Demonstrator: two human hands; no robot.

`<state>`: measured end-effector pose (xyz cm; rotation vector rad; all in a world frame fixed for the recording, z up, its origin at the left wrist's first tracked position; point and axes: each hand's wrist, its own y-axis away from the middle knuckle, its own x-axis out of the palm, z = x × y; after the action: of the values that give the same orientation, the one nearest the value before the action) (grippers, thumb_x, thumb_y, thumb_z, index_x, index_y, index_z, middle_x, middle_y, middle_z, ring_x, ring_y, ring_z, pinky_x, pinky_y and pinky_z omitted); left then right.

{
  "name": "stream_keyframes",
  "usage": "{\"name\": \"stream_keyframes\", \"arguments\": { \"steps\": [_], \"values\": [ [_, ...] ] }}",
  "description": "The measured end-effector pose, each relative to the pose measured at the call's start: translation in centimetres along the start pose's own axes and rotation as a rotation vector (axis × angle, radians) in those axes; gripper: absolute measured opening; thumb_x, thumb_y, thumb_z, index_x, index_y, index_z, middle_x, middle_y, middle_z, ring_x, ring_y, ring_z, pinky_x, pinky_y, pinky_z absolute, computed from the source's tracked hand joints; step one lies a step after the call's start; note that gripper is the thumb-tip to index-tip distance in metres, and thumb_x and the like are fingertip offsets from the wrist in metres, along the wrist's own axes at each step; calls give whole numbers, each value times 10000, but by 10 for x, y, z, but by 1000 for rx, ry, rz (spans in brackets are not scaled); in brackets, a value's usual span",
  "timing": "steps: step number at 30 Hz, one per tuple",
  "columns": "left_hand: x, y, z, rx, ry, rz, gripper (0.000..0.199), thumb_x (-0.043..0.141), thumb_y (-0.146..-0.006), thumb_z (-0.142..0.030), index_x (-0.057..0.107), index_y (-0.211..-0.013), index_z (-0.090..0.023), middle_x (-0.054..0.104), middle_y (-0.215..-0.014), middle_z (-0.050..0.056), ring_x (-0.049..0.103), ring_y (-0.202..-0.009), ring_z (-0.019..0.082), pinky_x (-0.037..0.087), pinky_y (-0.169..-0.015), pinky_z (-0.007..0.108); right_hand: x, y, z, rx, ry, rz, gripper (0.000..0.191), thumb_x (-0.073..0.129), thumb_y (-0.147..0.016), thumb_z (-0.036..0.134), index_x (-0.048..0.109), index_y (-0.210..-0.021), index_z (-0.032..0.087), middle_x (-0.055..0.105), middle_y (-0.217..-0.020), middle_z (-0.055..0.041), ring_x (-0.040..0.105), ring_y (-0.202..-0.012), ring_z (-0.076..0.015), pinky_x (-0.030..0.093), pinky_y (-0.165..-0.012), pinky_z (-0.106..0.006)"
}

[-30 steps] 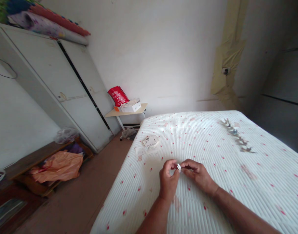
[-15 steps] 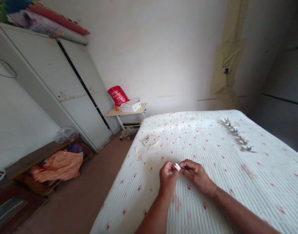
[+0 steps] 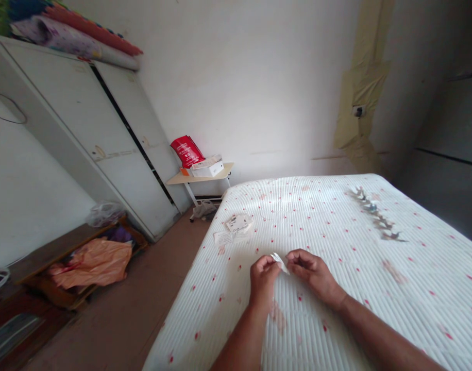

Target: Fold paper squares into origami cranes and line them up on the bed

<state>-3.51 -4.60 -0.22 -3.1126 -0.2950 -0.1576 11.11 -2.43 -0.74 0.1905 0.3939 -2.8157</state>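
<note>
Since the right hand (image 3: 312, 270), fingers loosely curled, has parted from the small folded white paper (image 3: 281, 263), the left hand (image 3: 263, 275) pinches it over the ribbed, red-dotted white bedcover (image 3: 329, 330), seemingly steadying it alone.

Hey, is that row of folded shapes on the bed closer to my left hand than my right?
No, the row lies on the right part of the bed, beyond the right hand.

My head camera faced forward and down, past my left hand (image 3: 264, 279) and right hand (image 3: 314, 273) to the white wall (image 3: 259, 82).
</note>
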Motion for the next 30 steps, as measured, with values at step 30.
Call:
{"name": "stream_keyframes", "arguments": {
  "steps": [30],
  "values": [
    [-2,-3,-7,-128,-36,136,124,590,-550,-246,620,-599,-135,539,-517,-23,440,-520,96,317,-533,220,-3,1,6,-523,568,35,265,398,-902,234,641,-1009,223,653,-881,-90,626,-824,-182,529,-701,-296]
  ]
}}
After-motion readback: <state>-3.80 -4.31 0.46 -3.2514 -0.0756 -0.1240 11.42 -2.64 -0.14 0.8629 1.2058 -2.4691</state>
